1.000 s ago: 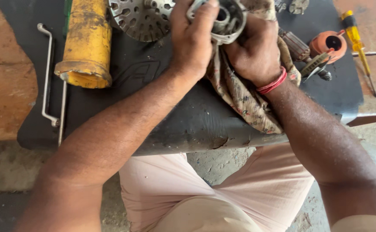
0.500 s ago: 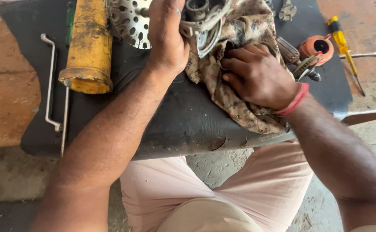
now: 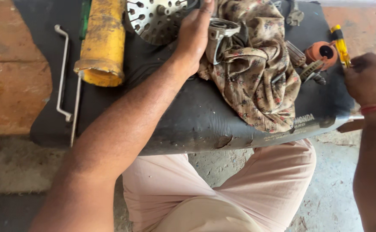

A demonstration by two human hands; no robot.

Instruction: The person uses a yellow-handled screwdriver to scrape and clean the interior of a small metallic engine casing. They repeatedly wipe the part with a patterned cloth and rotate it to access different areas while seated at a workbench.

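Two hands work apart: left hand (image 3: 195, 36) grips grey metal housing (image 3: 219, 36) upper centre; right hand (image 3: 368, 77), closed, touches yellow-handled screwdriver (image 3: 340, 49), axis near-vertical, far right.

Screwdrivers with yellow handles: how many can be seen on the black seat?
1. The yellow-handled screwdriver lies at the black seat's right end, beside the orange part, at the right hand. Others may be hidden under the patterned cloth.

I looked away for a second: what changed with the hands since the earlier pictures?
The right hand let go of the patterned cloth and moved right, to the yellow-handled screwdriver. The left hand stayed on the metal part at the cloth. The yellow cylinder and perforated disc lie as before.
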